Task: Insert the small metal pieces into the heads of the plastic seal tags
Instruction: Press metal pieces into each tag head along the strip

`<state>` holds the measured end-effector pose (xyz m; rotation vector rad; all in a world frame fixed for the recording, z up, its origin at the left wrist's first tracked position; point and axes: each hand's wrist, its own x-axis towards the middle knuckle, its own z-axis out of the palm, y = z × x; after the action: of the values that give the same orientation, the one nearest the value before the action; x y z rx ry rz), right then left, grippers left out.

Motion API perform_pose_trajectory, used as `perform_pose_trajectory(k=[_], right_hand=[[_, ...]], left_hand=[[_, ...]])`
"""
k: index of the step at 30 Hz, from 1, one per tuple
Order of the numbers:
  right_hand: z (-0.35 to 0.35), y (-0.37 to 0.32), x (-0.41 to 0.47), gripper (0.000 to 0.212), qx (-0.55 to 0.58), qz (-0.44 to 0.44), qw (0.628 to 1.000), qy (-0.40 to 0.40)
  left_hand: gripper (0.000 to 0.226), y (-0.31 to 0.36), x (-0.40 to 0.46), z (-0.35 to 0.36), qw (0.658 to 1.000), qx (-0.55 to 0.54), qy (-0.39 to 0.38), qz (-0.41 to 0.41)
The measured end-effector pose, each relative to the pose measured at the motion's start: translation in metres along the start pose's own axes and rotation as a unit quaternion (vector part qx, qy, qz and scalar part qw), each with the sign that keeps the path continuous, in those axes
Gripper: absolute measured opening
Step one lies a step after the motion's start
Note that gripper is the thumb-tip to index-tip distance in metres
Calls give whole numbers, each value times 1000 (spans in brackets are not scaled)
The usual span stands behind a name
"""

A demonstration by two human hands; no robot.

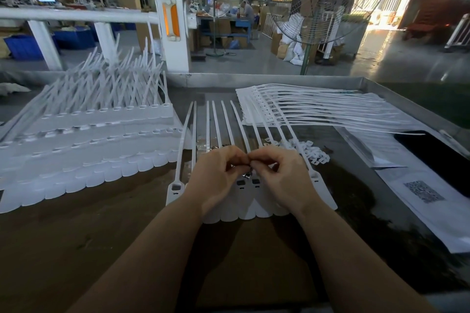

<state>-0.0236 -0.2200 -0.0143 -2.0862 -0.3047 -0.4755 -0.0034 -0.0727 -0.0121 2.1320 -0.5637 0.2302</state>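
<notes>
Both hands cover the middle of a row of white seal tags [244, 193] lying side by side on the dark desk [101, 236], so most tag heads are hidden; only a few dark head openings show just below the knuckles. The left hand [216, 175] and right hand [282, 175] meet fingertip to fingertip above the row, fingers curled. Between them a small shiny metal piece [247, 175] glints, pinched at the tips; which hand bears it more firmly is hard to tell. The tag straps run away from the person. A stacked bank of tags [89, 150] fills the desk's left side, a flat sheaf of tags [318, 107] lies far right, and loose white clips [310, 151] sit just beyond the right hand. Printed papers [419, 193] cover the right edge. Bare desk lies near the person.
</notes>
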Motion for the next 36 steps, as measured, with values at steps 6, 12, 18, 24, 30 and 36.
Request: perform_pose_trajectory(k=[6, 12, 18, 24, 30, 36], right_hand=[[-2, 0, 1, 14, 43, 7, 999, 2], [-2, -1, 0, 16, 51, 7, 999, -9], [-3, 4, 1, 22, 10, 26, 999, 20], [-3, 4, 0, 17, -50, 5, 998, 36], [-16, -1, 2, 14, -35, 55, 996, 61], [-30, -5, 4, 9, -86, 115, 990, 4]], left_hand=[[20, 0, 0, 1, 1000, -12, 26, -11], [17, -1, -1, 3, 1000, 8, 20, 0], [11, -4, 0, 3, 1000, 13, 19, 3], [17, -4, 1, 4, 999, 24, -31, 7], [14, -10, 1, 2, 999, 29, -44, -4], [12, -12, 2, 1, 999, 17, -46, -9]])
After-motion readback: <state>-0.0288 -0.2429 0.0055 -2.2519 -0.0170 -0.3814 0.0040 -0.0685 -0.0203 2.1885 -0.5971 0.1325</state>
